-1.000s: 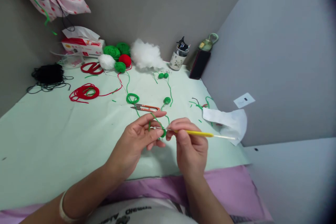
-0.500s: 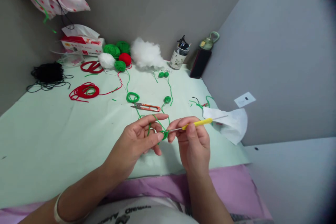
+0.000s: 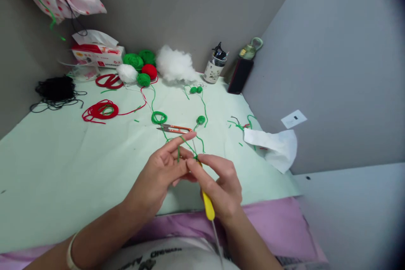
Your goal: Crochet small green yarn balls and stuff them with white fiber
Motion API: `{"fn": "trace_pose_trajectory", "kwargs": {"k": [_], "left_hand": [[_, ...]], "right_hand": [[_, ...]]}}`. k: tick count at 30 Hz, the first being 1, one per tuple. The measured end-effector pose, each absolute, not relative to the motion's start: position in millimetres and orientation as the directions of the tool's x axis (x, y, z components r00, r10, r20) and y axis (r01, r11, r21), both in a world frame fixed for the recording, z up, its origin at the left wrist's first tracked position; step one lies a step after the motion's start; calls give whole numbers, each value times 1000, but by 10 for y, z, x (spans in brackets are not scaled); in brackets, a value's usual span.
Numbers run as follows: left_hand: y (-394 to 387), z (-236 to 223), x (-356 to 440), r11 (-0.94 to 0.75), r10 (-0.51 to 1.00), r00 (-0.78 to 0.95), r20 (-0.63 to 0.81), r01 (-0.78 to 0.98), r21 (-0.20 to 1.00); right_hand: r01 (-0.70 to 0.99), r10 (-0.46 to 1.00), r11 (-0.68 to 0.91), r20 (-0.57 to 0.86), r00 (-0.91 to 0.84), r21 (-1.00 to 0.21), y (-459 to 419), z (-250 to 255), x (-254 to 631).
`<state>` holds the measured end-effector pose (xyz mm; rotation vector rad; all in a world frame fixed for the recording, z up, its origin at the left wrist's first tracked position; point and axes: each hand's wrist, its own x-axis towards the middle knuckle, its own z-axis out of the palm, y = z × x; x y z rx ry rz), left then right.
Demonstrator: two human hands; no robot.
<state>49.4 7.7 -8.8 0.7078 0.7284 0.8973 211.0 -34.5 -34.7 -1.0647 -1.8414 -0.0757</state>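
My left hand (image 3: 164,164) pinches a small piece of green crochet work (image 3: 196,158) between thumb and fingers, with a green strand (image 3: 187,144) running over its raised index finger. My right hand (image 3: 220,181) closes around a yellow-handled crochet hook (image 3: 208,206), its thumb and index fingertip meeting at the green work. One thin metal end of the hook points away past the fingertips; the other points toward my body. Most of the green work is hidden by my fingers. Just beyond the hands lie thread snips (image 3: 179,129) with orange handles and a small green crocheted ball (image 3: 201,120).
Yarn balls (image 3: 133,61), white stuffing (image 3: 175,64), a tissue box (image 3: 98,55) and a pen cup (image 3: 214,69) line the back wall. Red scissors (image 3: 109,81), red cord (image 3: 101,110) and black yarn (image 3: 57,89) lie left. A bottle (image 3: 248,52), phone (image 3: 240,76) and white paper (image 3: 275,145) are right.
My right hand has turned the hook from lying sideways to pointing away from me, handle now toward my body. Its thumb and index finger have moved left onto the green work.
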Motion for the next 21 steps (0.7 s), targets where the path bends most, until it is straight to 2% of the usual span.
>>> {"fn": "trace_pose_trajectory", "kwargs": {"k": [3, 5, 6, 8, 17, 19, 21], "left_hand": [[130, -103, 458, 566, 790, 534, -301, -449, 692], [147, -109, 447, 521, 818, 508, -269, -458, 720], [146, -112, 450, 485, 836, 492, -242, -457, 746], [127, -118, 466, 424, 857, 478, -196, -435, 794], [86, -168, 495, 331, 907, 374, -195, -344, 879], [77, -163, 508, 348, 903, 380, -202, -371, 861], [68, -152, 523, 394, 886, 412, -215, -421, 817]], "right_hand": [[503, 671, 616, 739, 70, -607, -337, -323, 2088], [282, 732, 586, 646, 218, -759, -308, -294, 2056], [187, 760, 570, 600, 251, -800, -290, -284, 2038], [104, 794, 550, 557, 243, -829, -260, -279, 2005], [208, 775, 567, 602, 192, -797, -262, -318, 1988], [321, 752, 572, 639, 160, -755, -280, -338, 2008], [522, 688, 597, 724, 57, -609, -308, -368, 2033]]}}
